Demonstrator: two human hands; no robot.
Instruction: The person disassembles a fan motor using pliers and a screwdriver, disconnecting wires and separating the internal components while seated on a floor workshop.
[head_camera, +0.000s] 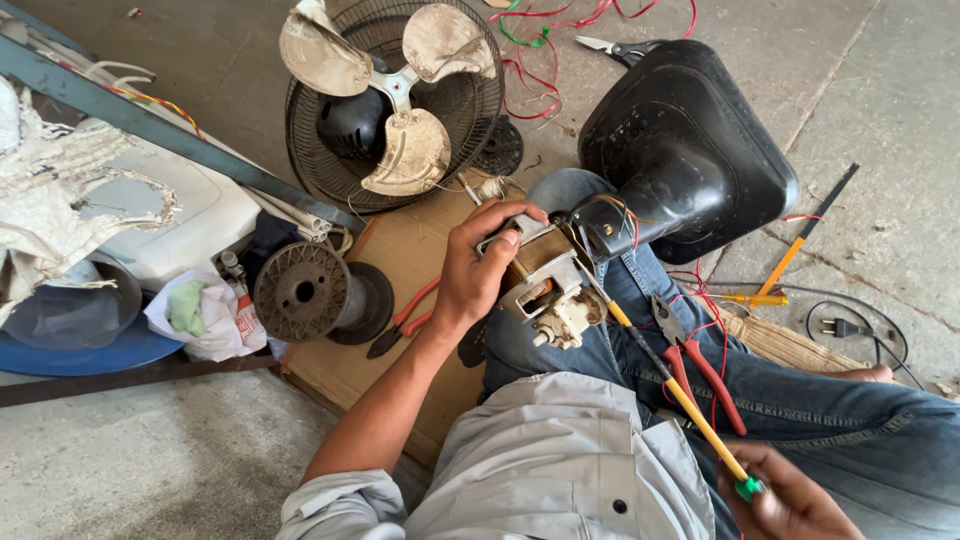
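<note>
2 hands (480, 265); 1 motor (545, 285); 1 screwdriver (670, 385)

The left hand (478, 268) grips the fan motor (545, 285) on the lap; the right hand (790, 500) holds a yellow screwdriver (668, 385) against it.

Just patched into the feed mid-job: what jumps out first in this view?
At centre, the left hand grips a bare fan motor resting on the person's lap, while the right hand, bottom right, holds a long yellow screwdriver whose tip reaches the motor. Behind the motor sits a black fan housing, and at top left a dusty three-blade fan lies in its grille.
</note>
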